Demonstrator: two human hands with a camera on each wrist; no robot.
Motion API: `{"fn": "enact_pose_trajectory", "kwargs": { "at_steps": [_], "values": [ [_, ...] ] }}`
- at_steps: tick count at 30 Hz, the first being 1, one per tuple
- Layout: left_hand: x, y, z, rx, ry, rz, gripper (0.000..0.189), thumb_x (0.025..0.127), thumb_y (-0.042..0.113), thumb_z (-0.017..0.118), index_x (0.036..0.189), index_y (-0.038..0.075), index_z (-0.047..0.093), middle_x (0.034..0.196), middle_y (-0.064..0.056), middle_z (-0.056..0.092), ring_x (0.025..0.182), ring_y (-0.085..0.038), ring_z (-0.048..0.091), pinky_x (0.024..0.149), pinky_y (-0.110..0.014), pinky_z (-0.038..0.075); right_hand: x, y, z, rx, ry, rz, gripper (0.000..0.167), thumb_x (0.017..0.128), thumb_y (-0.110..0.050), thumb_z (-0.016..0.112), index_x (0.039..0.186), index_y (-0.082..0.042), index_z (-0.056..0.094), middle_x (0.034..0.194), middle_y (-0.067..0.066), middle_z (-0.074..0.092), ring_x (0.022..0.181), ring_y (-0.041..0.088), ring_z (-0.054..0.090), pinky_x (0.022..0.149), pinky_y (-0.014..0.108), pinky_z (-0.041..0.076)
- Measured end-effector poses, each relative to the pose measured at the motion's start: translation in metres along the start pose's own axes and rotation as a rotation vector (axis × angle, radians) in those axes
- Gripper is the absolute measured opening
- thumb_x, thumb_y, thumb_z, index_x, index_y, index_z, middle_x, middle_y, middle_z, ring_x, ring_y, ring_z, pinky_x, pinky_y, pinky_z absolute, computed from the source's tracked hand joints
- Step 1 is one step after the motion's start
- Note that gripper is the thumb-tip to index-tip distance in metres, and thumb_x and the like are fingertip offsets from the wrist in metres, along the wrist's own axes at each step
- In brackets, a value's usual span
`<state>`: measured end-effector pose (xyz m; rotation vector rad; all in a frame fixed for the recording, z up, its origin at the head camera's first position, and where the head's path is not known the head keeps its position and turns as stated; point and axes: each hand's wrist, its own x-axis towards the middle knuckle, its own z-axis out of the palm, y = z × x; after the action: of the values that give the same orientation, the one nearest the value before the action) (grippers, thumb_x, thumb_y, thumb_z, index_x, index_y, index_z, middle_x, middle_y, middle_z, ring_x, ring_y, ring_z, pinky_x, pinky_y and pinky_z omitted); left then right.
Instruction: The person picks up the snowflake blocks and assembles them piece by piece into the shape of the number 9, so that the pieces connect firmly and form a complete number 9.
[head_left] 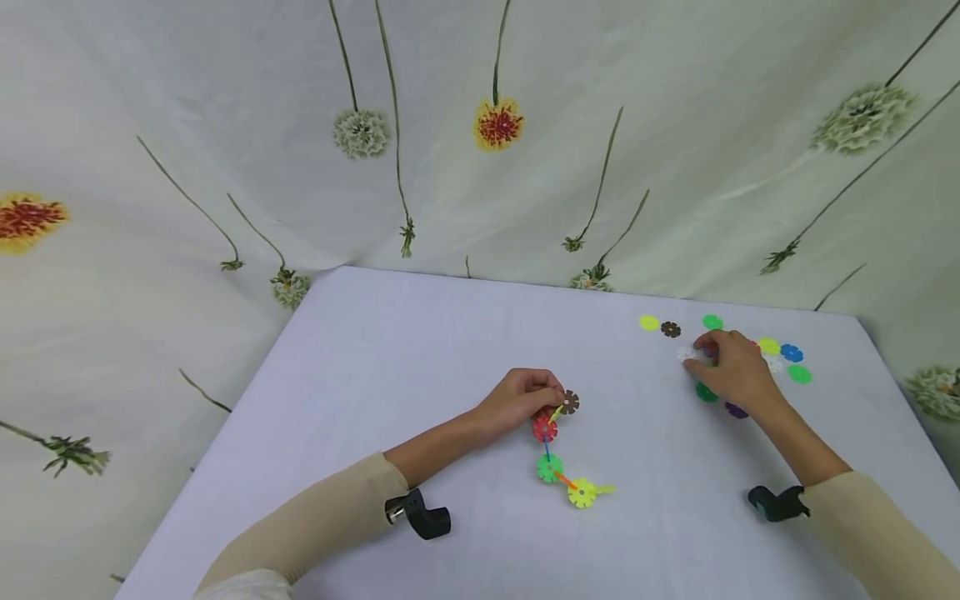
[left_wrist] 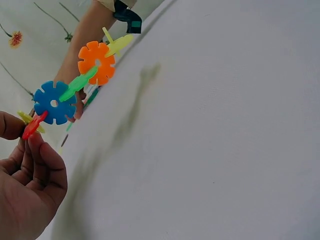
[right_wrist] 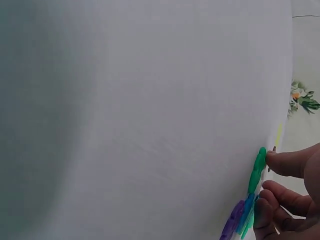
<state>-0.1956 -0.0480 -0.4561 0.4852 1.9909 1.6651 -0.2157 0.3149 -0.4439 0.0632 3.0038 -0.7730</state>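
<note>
My left hand (head_left: 525, 396) pinches one end of a chain of slotted flower-shaped plastic discs between thumb and fingertips. The chain includes a brown disc (head_left: 571, 402), a red disc (head_left: 544, 429), a green disc (head_left: 550, 468) and a yellow disc (head_left: 582, 492). A blue disc (left_wrist: 55, 102) and an orange disc (left_wrist: 96, 63) face the left wrist view. Over the loose discs at the right, my right hand (head_left: 731, 367) has thumb and fingers apart, its thumb right at a white disc (head_left: 686, 354). The palm hides some discs; a green disc (right_wrist: 257, 170) shows near the thumb.
Several loose discs lie around the right hand, among them a yellow disc (head_left: 648, 322), a brown disc (head_left: 671, 330), a blue disc (head_left: 791, 353) and a purple disc (head_left: 737, 410). A flower-print cloth (head_left: 480, 192) hangs behind the white table (head_left: 390, 333).
</note>
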Motion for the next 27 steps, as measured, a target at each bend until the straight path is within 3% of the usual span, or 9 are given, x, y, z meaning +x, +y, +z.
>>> {"fn": "enact_pose_trajectory", "kwargs": {
  "at_steps": [8,12,20,27],
  "values": [
    [-0.001,0.000,0.000,-0.007,0.011,-0.008,0.017,0.101,0.014,0.061,0.104,-0.001,0.071,0.075,0.008,0.063,0.068,-0.005,0.054,0.070,-0.017,0.048,0.007,-0.003,0.000,-0.001,-0.023,0.013,0.039,0.100,-0.022,0.071,0.125,0.006,0.060,0.123,0.030,0.064,0.114,0.046,0.062,0.099,0.060,0.055],
    [-0.002,-0.001,0.000,-0.009,0.009,-0.012,0.017,0.101,0.012,0.061,0.104,-0.001,0.070,0.075,0.009,0.063,0.067,-0.004,0.054,0.069,-0.017,0.048,0.006,-0.004,-0.001,0.037,0.011,-0.023,0.029,0.099,-0.017,0.072,0.119,0.000,0.059,0.118,0.029,0.070,0.109,0.044,0.066,0.093,0.057,0.057],
    [-0.003,-0.001,0.000,0.003,-0.015,-0.016,0.018,0.101,0.014,0.061,0.104,-0.001,0.070,0.075,0.008,0.063,0.068,-0.004,0.054,0.069,-0.017,0.047,0.004,-0.005,0.000,0.072,0.047,-0.076,0.020,0.099,-0.015,0.072,0.114,-0.006,0.062,0.111,0.026,0.074,0.098,0.038,0.070,0.079,0.040,0.056],
    [-0.002,0.001,-0.002,0.004,-0.004,-0.004,0.019,0.102,0.014,0.060,0.104,-0.002,0.071,0.076,0.008,0.063,0.068,-0.006,0.053,0.067,-0.017,0.047,-0.003,-0.016,0.005,0.153,0.085,-0.133,0.021,0.101,-0.016,0.071,0.118,-0.006,0.064,0.110,0.020,0.072,0.100,0.033,0.069,0.079,0.021,0.050]
  ]
}}
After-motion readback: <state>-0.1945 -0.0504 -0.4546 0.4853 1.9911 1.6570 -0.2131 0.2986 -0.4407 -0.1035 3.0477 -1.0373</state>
